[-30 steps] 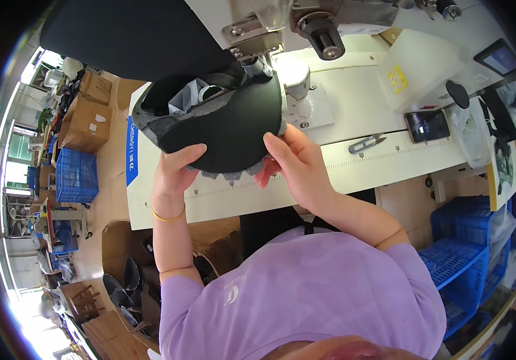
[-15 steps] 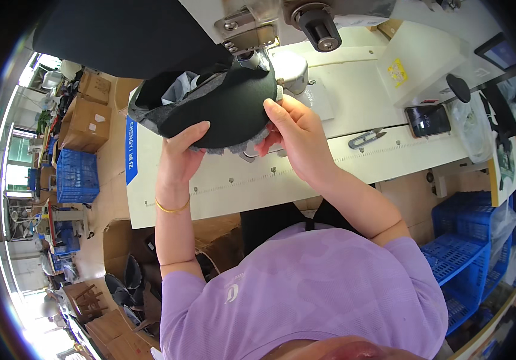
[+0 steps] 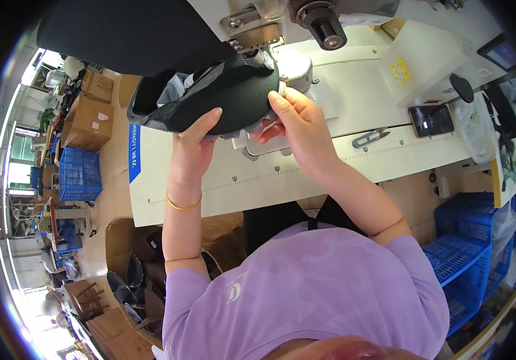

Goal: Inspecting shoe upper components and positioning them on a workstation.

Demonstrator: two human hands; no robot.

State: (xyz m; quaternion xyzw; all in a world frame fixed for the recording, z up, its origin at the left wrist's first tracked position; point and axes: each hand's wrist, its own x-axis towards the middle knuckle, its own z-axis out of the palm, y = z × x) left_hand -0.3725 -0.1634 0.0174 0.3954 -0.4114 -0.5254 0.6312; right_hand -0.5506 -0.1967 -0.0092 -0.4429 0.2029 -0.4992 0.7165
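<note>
In the upper middle of the frame, a black shoe upper [image 3: 234, 96] with a grey lining was held up under the head of the sewing machine [image 3: 282, 18]. It was tilted, with its open side turned to the upper left of the frame, where pale lining showed inside.

The left hand [image 3: 193, 144] came from below, and its fingers [image 3: 207, 120] were curled up against the lower edge of the black piece, slightly left of the frame's centre. The fingertips pressed on the dark outer surface, and the thumb was hidden behind the material, so the hand was closed on the piece. A thin gold bangle [image 3: 184, 205] sat on this wrist.

The right hand [image 3: 303, 129] was just to the right, and it gripped the right edge of the same piece. Its fingers lay on the rim next to the needle area, and the lower fingers were bent under the piece, above a grey metal plate [image 3: 264, 147]. How wide these lower fingers were opened, I cannot tell.

On the white table [image 3: 330, 168], at the right, lay small thread snips [image 3: 369, 138] and a dark phone [image 3: 431, 120], well apart from both hands.
</note>
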